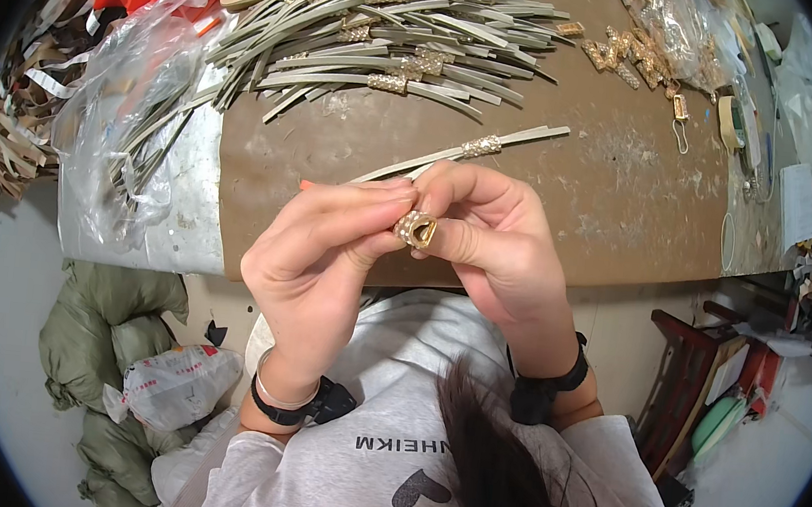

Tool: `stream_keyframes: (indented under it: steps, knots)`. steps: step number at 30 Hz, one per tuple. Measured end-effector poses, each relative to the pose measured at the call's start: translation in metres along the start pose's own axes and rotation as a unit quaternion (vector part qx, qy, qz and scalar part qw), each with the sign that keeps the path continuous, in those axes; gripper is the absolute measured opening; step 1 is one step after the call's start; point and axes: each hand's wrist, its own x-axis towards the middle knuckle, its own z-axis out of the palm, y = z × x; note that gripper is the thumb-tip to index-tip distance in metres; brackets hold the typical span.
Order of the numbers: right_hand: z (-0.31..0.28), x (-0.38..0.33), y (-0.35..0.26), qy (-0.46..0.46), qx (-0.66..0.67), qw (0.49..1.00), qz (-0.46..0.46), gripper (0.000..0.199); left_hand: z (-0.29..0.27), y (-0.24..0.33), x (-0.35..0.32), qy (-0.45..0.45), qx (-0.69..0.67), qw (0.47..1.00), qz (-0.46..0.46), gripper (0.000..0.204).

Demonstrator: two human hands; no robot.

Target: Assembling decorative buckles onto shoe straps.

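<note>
Head view: left hand and right hand pinch between fingertips one small gold sleeve, over the brown table sheet. It seems light and rigid; its bumpy sides should give good hold. Beyond lie thin, flexible-looking, grey-beige straps.

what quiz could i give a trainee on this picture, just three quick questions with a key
1. True or false: the left hand and the right hand both touch the gold sleeve.
2. The big strap pile lies: a) on the floor; b) on the brown sheet; c) in the person's lap.
3. Fill in: as the person sees it, the loose gold pieces lie to the ____ of the strap pile.

Key: 1. True; 2. b; 3. right.
</note>
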Motion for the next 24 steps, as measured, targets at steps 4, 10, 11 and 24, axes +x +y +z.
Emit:
stream_keyframes:
  steps: [4,10,11,24]
  knots:
    - [0.003,-0.002,-0.002,0.005,-0.078,0.996,-0.052,0.01,0.0,0.003,-0.001,0.0,0.007,1.0,-0.012,0.017]
    - [0.002,-0.003,-0.006,0.01,-0.009,1.0,0.005,0.012,0.004,0.0,-0.001,0.006,0.021,1.0,0.007,0.016]
    - [0.001,-0.003,-0.005,0.011,-0.008,1.0,0.004,0.012,0.005,0.0,-0.001,0.011,0.022,0.999,0.024,0.016]
    - [-0.007,0.002,-0.005,-0.06,0.027,0.998,-0.011,0.012,0.008,0.007,0.001,0.009,0.032,0.999,0.007,0.016]
